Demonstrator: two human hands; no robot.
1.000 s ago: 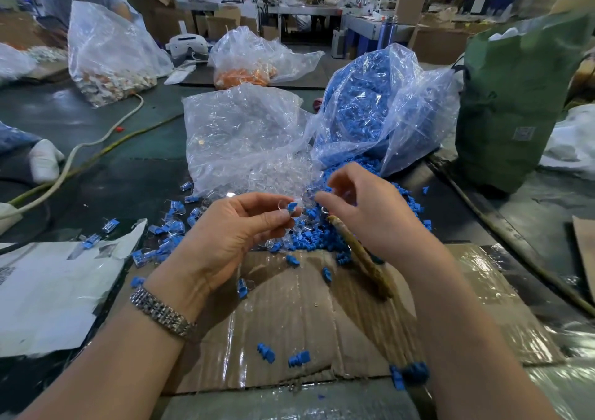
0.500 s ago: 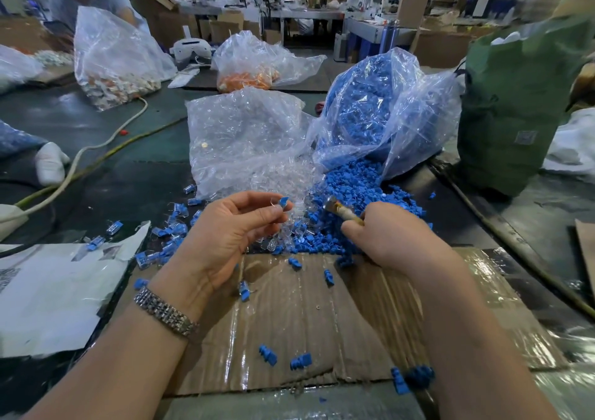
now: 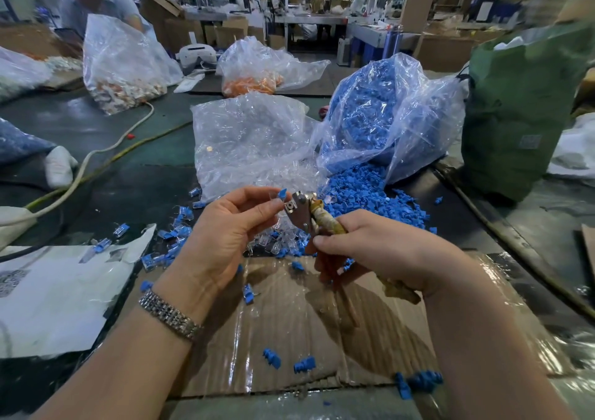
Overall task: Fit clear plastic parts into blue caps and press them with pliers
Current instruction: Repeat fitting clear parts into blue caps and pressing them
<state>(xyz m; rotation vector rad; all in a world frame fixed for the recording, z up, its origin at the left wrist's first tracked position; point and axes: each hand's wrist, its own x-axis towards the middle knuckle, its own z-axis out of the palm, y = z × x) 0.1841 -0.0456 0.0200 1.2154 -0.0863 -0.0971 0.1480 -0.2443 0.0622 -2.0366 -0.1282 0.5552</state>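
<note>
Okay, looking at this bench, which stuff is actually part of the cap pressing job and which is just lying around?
In use: left hand pinching a blue cap; right hand gripping pliers; bag of blue caps; bag of clear parts.

Lying about: green bag; bag of orange parts; white paper; cable.

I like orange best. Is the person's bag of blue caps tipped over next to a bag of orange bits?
No, the blue cap bag lies beside a clear parts bag; the orange bag sits farther back.
</note>
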